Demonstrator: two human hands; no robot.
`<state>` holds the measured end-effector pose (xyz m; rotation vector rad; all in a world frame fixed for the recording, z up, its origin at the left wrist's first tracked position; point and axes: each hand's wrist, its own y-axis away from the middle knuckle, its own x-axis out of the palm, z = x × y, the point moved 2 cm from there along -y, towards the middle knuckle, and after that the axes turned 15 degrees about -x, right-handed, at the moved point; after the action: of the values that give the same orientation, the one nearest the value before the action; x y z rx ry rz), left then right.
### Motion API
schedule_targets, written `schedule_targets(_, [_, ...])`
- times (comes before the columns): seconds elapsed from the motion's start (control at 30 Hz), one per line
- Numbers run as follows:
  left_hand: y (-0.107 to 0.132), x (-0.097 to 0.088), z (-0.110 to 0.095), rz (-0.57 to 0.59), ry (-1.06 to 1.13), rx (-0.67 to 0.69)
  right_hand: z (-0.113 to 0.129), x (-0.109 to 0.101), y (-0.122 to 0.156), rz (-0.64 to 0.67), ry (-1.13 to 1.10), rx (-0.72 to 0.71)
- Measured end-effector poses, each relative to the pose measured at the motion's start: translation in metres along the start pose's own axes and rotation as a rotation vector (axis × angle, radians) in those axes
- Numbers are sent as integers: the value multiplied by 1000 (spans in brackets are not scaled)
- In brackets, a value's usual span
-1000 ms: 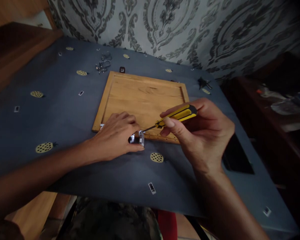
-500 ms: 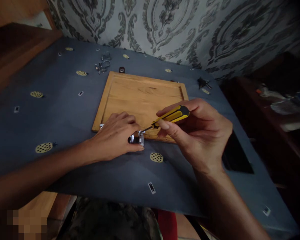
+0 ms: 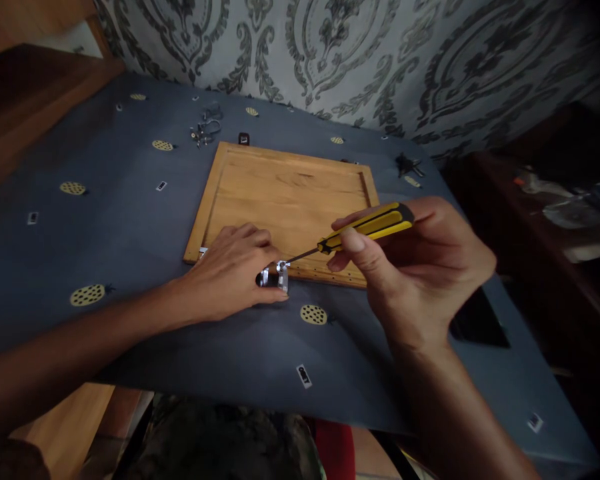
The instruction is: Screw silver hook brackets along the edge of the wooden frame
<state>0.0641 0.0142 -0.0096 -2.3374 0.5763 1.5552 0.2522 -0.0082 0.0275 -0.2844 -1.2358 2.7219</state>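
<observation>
A framed wooden panel lies flat on the blue patterned table. At its near edge sits a shiny metal hinge, which my left hand grips between thumb and fingers while resting on the panel. My right hand is closed on the yellow and black handle of a screwdriver. The shaft slants down to the left, and its tip is at the hinge; whether it sits in a screw head is too small to tell. Another bit of metal shows at the panel's left corner, partly behind my left hand.
Loose metal hardware and screws lie beyond the panel at the back left. A small dark item sits by its far edge. Black clips or pliers are at the back right, and a flat black object lies behind my right wrist.
My right hand has shifted right with the screwdriver, which now leans at a flatter angle, its tip still at the hinge. My left hand and the panel stay in place.
</observation>
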Motion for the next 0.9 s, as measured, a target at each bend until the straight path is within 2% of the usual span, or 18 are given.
schedule_targets(0.47, [0, -1, -3, 1, -9, -4, -3, -1, 0, 60, -54, 78])
schedule_targets(0.7, [0, 2, 0, -10, 0, 0, -1, -9, -6, 232, -78, 90])
schedule_targets(0.9, [0, 2, -1, -3, -6, -1, 2, -5, -6, 177, 0, 19])
